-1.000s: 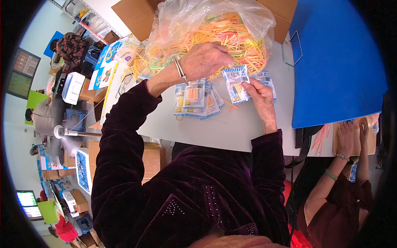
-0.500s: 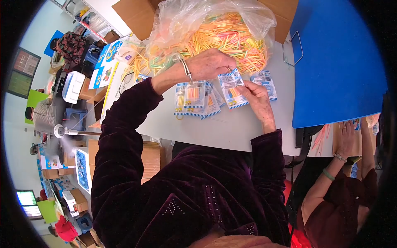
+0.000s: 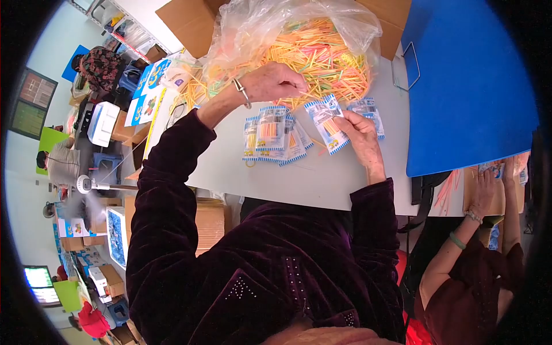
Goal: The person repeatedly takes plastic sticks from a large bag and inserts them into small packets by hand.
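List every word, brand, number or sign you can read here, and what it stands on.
No text is clear enough to quote.
Packet in the right hand: print too small.
Piled packets on the table: print too small.
Blue-and-white printed panel: yellow markings, too blurred.

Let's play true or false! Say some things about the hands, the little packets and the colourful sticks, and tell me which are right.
1. The right hand holds a small packet. True.
2. The colourful sticks are all blue. False: yellow, orange, pink and green ones show.
3. There is a bangle on the wrist of the left hand. True.
4. The big blue panel is on the left side of the picture. False: it is on the right.
5. More packets lie on the table. True.
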`<state>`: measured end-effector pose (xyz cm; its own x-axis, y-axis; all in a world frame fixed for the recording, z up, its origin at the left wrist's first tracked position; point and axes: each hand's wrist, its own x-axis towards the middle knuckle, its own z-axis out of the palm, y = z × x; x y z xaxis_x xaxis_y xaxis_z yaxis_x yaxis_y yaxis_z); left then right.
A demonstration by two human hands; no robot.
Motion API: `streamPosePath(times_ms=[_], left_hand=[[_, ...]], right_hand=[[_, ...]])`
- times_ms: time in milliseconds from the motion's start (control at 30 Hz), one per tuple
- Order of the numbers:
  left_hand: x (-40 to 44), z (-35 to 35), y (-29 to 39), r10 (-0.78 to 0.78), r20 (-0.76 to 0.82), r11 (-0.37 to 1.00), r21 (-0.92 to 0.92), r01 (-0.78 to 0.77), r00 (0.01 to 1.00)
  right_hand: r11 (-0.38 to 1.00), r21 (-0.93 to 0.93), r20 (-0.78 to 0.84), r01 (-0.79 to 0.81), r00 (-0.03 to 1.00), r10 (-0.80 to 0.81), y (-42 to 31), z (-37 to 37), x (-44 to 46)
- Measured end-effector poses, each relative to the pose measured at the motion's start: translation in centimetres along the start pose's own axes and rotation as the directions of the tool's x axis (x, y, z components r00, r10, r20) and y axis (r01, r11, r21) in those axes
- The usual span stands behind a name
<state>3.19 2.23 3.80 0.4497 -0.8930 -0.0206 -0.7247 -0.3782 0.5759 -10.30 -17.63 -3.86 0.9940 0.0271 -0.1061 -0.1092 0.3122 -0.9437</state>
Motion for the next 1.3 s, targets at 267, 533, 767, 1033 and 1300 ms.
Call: streamPosePath(times_ms=[267, 533, 767, 1033, 1300], left_hand=[[0.3, 1.3, 0.2, 0.185, -0.237, 0.950, 0.292, -0.112, 0.954], [0.4, 2.4, 0.0, 0.205, -0.172, 0.915, 0.383, -0.126, 0.963], [1.1, 3.0, 0.3, 0.253, -0.147, 0.900, 0.397, -0.177, 0.956], [1.3, 3.9, -0.4, 0.171, -0.260, 0.942, 0.326, -0.081, 0.950], [1.5, 4.0, -0.3, 0.090, -0.451, 0.991, 0.132, -0.033, 0.888]], right_hand=[[0.963, -0.250, 0.056, 0.098, 0.995, -0.086, 1.4, -0.7, 0.6], [0.574, -0.738, 0.041, 0.356, 0.872, -0.488, 2.2, 0.6, 1.2], [0.282, -0.841, 0.199, 0.462, 0.748, -0.633, 3.0, 1.2, 3.8], [0.415, -0.806, 0.058, 0.423, 0.754, -0.655, 4.3, 0.2, 4.4], [0.539, -0.677, -0.065, 0.500, 0.690, -0.721, 3.4, 0.3, 4.4]])
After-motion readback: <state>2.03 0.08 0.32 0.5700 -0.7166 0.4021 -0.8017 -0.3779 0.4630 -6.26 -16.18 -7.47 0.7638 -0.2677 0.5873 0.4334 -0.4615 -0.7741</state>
